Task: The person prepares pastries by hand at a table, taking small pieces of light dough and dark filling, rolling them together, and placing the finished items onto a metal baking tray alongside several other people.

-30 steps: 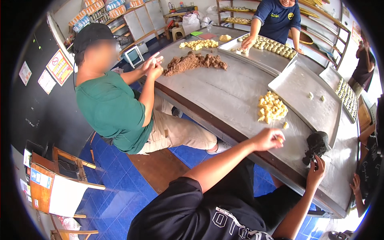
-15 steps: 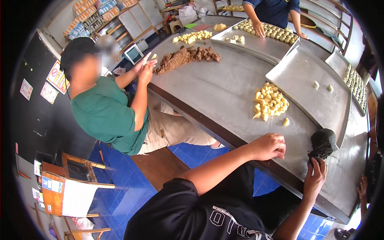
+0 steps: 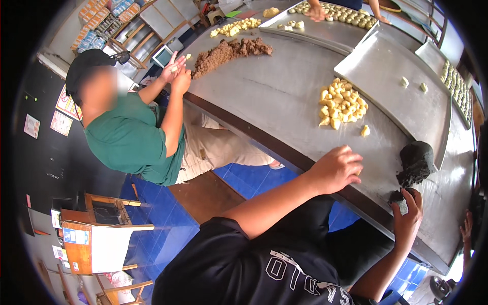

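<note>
My left hand (image 3: 339, 168) hovers by the table's near edge, fingers curled around what looks like a small yellow piece, mostly hidden. My right hand (image 3: 409, 211) grips a torn piece of black dough (image 3: 395, 198), just below the larger black dough lump (image 3: 416, 160). A pile of pale yellow pieces (image 3: 341, 101) lies above my left hand, with one loose piece (image 3: 365, 130) beside it.
The steel table (image 3: 272, 91) holds several trays (image 3: 376, 66) of pale balls and a long brown mound (image 3: 229, 56). A co-worker in green (image 3: 129, 137) works at the left with both hands (image 3: 178, 73) raised; others' hands show at the far side (image 3: 316, 11) and right edge (image 3: 465, 229).
My right hand has pulled a dough piece downward from the main lump. My left hand's fingers stay curled. The view has shifted, so the table's far side sits higher in the picture.
</note>
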A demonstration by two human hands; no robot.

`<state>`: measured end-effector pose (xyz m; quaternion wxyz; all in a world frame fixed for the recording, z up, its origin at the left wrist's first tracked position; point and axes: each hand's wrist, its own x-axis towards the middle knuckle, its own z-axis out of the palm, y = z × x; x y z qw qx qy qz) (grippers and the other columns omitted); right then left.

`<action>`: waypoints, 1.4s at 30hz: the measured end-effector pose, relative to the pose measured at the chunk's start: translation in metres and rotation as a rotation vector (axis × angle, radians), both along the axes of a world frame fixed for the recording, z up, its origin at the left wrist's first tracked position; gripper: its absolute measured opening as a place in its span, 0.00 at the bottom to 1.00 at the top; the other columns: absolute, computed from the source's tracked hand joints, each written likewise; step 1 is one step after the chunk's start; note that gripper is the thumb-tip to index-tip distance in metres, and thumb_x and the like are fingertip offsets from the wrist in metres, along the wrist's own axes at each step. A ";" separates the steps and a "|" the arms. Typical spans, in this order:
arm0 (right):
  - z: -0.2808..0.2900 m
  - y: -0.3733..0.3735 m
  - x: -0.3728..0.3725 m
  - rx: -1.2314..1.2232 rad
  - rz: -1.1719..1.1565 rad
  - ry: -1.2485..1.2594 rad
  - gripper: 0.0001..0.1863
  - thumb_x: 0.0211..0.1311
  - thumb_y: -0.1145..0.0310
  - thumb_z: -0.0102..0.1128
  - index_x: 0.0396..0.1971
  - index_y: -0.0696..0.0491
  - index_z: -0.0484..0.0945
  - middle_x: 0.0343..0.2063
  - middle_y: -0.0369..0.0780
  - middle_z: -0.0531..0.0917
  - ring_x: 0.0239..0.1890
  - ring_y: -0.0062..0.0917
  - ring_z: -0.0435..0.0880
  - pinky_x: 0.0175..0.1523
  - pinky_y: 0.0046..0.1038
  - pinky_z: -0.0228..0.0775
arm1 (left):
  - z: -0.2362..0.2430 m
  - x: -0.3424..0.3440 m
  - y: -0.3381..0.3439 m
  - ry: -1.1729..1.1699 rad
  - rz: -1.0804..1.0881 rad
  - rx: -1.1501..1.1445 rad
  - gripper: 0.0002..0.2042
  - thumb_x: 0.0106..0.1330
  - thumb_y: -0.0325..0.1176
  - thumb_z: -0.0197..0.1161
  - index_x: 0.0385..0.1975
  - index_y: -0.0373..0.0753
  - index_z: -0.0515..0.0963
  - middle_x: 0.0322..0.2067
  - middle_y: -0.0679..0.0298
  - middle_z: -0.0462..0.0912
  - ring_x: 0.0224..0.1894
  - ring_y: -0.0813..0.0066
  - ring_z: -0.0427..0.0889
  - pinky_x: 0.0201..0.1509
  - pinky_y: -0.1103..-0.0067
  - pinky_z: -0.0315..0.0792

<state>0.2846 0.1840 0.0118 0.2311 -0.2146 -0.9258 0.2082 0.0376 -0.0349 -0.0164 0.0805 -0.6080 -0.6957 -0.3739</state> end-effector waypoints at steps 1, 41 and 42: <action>-0.007 -0.004 -0.002 0.005 -0.033 -0.035 0.26 0.58 0.81 0.77 0.60 0.56 0.89 0.56 0.49 0.88 0.60 0.49 0.87 0.68 0.45 0.78 | -0.001 -0.002 -0.003 -0.047 0.021 -0.005 0.08 0.68 0.32 0.79 0.43 0.38 0.91 0.45 0.62 0.93 0.51 0.59 0.87 0.59 0.66 0.84; -0.015 -0.002 -0.038 0.313 -0.128 -0.030 0.08 0.66 0.66 0.75 0.35 0.51 0.83 0.42 0.39 0.81 0.49 0.35 0.85 0.53 0.38 0.85 | -0.002 -0.013 0.141 -0.427 -0.062 0.103 0.18 0.88 0.39 0.63 0.32 0.36 0.84 0.25 0.66 0.76 0.31 0.75 0.74 0.42 0.73 0.70; -0.012 -0.002 -0.035 0.314 -0.121 -0.031 0.08 0.66 0.66 0.75 0.35 0.51 0.83 0.42 0.39 0.81 0.49 0.35 0.85 0.53 0.38 0.85 | 0.002 -0.022 0.121 -0.789 0.015 0.042 0.18 0.89 0.41 0.63 0.36 0.34 0.86 0.26 0.69 0.76 0.33 0.83 0.74 0.39 0.75 0.70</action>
